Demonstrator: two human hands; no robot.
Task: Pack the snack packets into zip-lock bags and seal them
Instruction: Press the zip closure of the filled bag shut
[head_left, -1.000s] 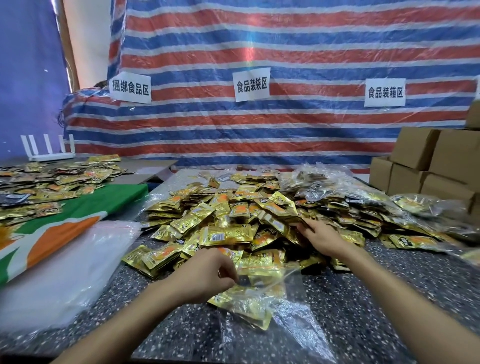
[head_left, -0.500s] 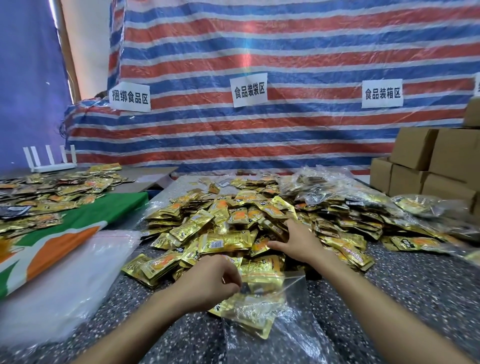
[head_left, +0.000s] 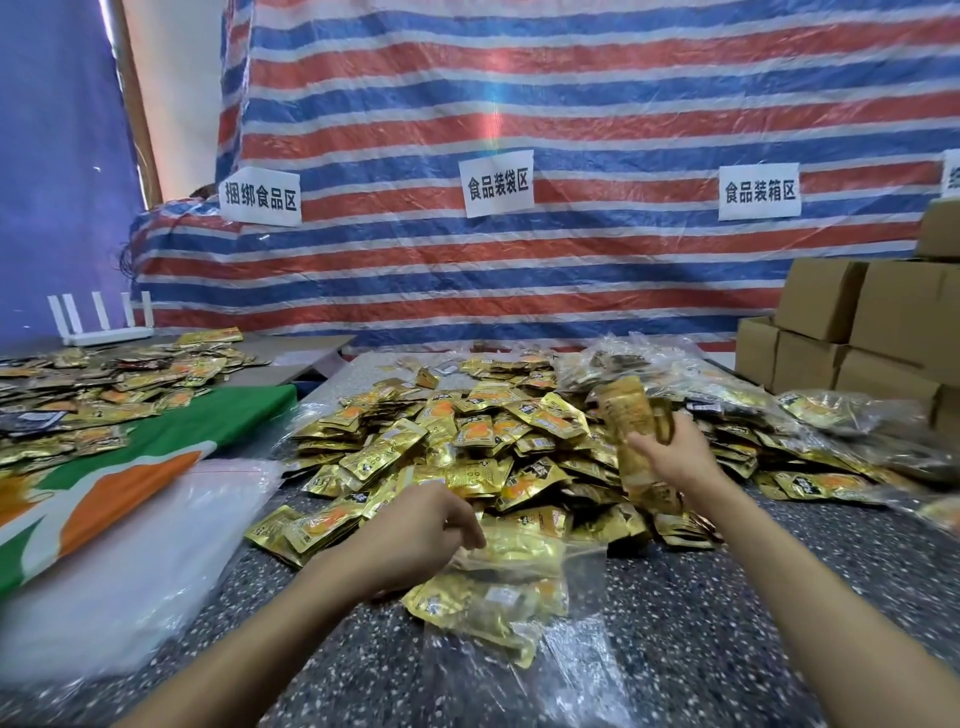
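Right hand (head_left: 675, 457): raised above the pile, fingers closed around a motion-blurred bunch of gold packets (head_left: 631, 415). Left hand (head_left: 426, 535): pinching the mouth of a clear zip-lock bag (head_left: 498, 597), partly filled, lying on the speckled table (head_left: 727, 623). Loose snack packets (head_left: 467, 441): heaped just beyond both hands.

Gold foil packets (head_left: 467, 447) with orange print cover a table (head_left: 727, 597) speckled black and white. Behind hangs a tarp (head_left: 571, 104) striped red, blue and white, with three white signs (head_left: 497, 183) lettered in black. A green, orange and white cloth (head_left: 130, 478) lies at left (a clear bag (head_left: 519, 597) near the front shows gold through it). The boxes (head_left: 857, 332) are plain brown.
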